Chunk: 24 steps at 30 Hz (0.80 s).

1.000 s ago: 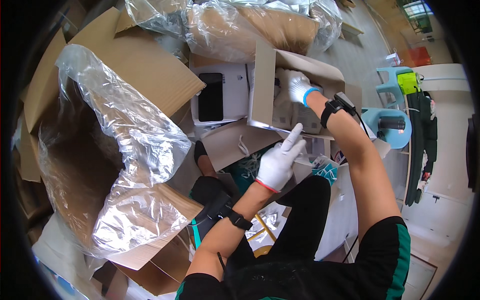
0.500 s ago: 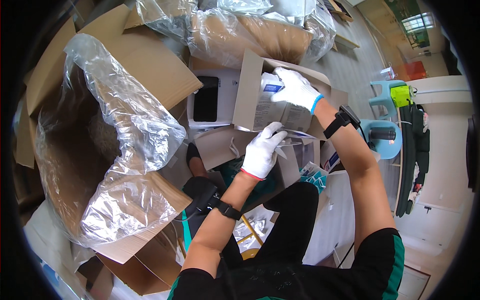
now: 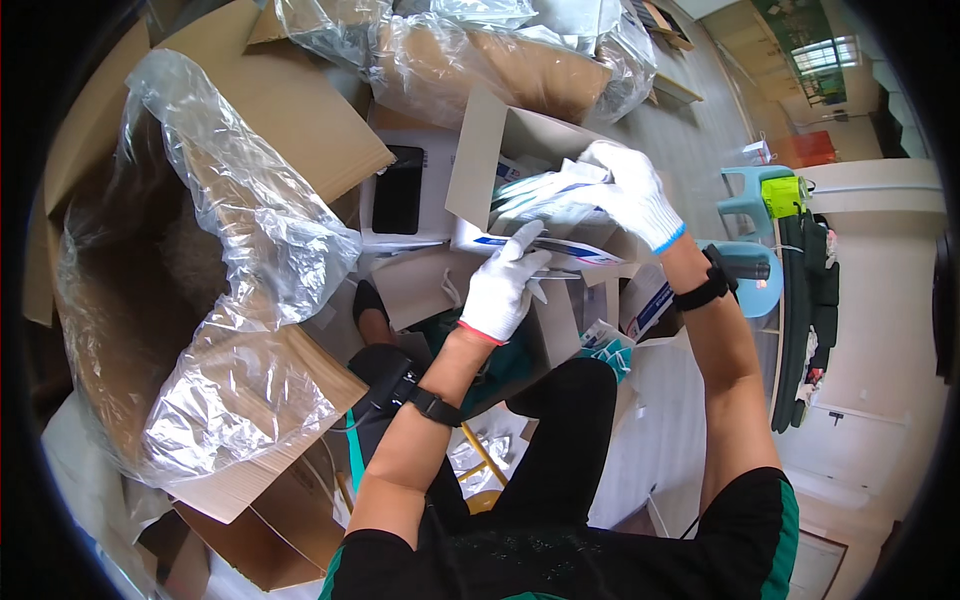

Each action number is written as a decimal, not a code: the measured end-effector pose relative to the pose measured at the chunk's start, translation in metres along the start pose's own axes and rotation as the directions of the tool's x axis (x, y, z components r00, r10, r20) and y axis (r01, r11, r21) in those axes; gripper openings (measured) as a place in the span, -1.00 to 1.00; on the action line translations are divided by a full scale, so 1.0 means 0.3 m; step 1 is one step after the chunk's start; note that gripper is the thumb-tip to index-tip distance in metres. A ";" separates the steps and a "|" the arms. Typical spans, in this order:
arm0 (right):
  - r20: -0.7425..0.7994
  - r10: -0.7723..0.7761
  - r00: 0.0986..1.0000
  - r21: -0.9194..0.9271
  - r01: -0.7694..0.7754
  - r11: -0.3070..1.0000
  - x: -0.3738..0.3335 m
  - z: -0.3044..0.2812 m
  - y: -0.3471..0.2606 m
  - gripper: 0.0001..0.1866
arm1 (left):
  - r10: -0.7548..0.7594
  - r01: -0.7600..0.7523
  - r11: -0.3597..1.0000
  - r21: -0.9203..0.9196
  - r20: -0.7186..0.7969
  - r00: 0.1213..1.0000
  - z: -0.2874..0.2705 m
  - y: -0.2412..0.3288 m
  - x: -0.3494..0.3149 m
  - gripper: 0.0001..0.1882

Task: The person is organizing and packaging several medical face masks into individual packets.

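Both my hands wear white knitted gloves. My right hand (image 3: 632, 192), blue at the cuff, is closed on several flat white packets (image 3: 560, 190) at the mouth of an open cardboard carton (image 3: 478, 150). The packets fan out inside it, and their far ends are hidden. My left hand (image 3: 498, 288), red at the cuff, is closed at the carton's near side. Between its fingers are thin flat packets (image 3: 553, 274), and a white packet with a blue band (image 3: 570, 248) lies against its fingertips. How many packets each hand holds cannot be made out.
Left stands a big open carton lined with clear plastic (image 3: 290, 250). A black phone (image 3: 398, 190) lies on a white box (image 3: 440, 180) beside my carton. Another plastic-covered carton (image 3: 500, 70) is at the back. Teal packets (image 3: 608, 352) sit by my knee; blue stools (image 3: 755, 285) stand right.
My right hand has drawn back slightly and tilted the packets up, so their fanned edges show. The blue-banded packet by my left hand now stands higher across the carton's near side.
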State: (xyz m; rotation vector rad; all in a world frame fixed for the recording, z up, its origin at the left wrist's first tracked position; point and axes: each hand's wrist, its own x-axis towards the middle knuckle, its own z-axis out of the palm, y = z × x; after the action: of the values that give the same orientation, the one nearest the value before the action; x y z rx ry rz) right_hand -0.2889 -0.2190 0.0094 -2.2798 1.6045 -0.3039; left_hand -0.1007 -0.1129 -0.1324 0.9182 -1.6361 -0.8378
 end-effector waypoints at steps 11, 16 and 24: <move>-0.409 0.145 0.901 0.273 -0.031 0.962 -0.319 -0.125 -0.079 -0.80 | 0.146 -0.145 0.989 0.020 -0.020 0.989 -0.040 0.050 -0.036 -0.71; -0.446 0.309 0.840 0.511 -0.045 0.859 -0.463 -0.160 -0.125 -0.79 | -0.419 0.314 0.806 -0.502 -0.107 0.902 -0.061 0.049 -0.111 -0.82; -0.256 0.310 0.916 0.870 0.079 0.486 -0.790 -0.096 -0.222 -0.69 | -0.164 0.182 0.581 -0.793 0.105 0.981 -0.228 0.213 -0.160 -0.14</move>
State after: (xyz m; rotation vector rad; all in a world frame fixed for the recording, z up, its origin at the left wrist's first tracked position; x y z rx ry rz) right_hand -0.3223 0.0201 0.0661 -1.3136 1.2604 -1.2822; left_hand -0.0362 -0.0465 -0.0826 0.3998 -0.9725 -1.5579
